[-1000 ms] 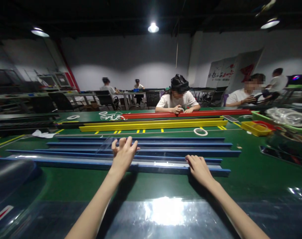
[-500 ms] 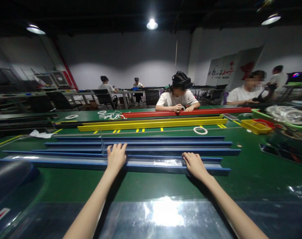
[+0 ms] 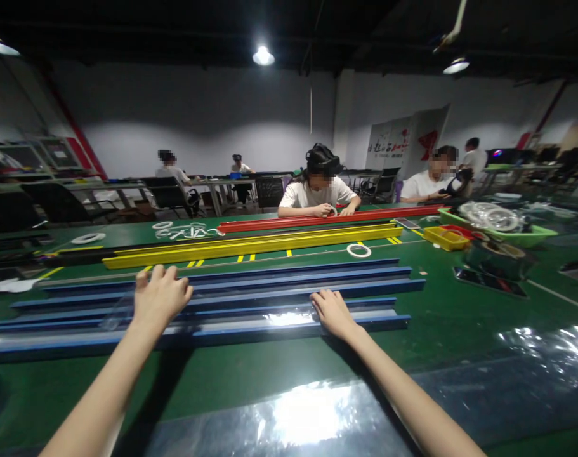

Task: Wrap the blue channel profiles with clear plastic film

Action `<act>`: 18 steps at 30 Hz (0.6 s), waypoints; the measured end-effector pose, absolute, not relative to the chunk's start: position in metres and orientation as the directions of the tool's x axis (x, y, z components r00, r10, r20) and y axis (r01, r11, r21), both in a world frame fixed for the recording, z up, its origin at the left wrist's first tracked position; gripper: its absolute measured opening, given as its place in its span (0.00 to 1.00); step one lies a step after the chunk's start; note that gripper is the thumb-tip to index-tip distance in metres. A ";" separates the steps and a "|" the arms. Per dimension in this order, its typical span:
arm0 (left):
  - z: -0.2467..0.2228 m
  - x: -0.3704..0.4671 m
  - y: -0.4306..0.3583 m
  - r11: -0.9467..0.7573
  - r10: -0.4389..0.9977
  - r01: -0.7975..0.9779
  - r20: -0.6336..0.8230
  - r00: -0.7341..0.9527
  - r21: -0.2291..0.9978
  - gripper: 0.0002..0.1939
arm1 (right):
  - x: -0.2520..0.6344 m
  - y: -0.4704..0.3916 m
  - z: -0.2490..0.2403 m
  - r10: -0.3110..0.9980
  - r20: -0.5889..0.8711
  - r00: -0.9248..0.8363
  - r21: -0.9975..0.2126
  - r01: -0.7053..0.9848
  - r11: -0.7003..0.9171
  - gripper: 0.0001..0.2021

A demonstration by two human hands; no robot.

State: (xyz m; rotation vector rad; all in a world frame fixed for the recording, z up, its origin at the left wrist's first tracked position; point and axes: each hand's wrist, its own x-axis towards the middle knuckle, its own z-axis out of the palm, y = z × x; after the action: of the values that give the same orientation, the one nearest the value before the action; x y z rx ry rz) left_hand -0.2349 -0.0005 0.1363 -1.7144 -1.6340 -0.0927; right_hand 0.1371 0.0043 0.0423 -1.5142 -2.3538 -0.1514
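Observation:
A long blue channel strip [image 3: 269,331] lies across the table in front of me, with shiny clear plastic film [image 3: 289,317] along its inside. My left hand [image 3: 160,298] is raised over its left part, fingers curled, and a loose piece of see-through film [image 3: 116,312] shows beside it. The exact pinch is hidden behind the knuckles. My right hand [image 3: 335,314] stays low at the strip's right part, its bent fingers over the front wall and touching the film; the thumb is hidden. Just behind lie more blue strips [image 3: 293,287].
Yellow strips [image 3: 250,246] and red strips [image 3: 365,217] lie farther back, beside a white ring [image 3: 359,251]. A green basket [image 3: 531,236], a yellow tray [image 3: 445,238] and a phone [image 3: 488,282] are at the right. Clear sheet [image 3: 222,422] covers the near edge. A co-worker [image 3: 320,190] sits opposite.
My left hand has moved left and lifted along the blue strip, away from the right hand. The right hand keeps its place on the strip. The view has turned right.

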 end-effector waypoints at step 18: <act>0.021 -0.038 -0.040 -0.549 0.644 0.821 0.548 0.534 -0.156 0.17 | 0.141 -0.015 0.048 0.778 0.579 -0.243 -0.198 0.884 0.424 0.11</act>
State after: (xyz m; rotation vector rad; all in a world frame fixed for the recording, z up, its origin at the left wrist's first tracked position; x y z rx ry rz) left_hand -0.0384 -0.0399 0.0205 -2.3789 -1.2000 -0.6133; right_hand 0.1413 -0.0154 0.0483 -1.3984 -2.0684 -0.2234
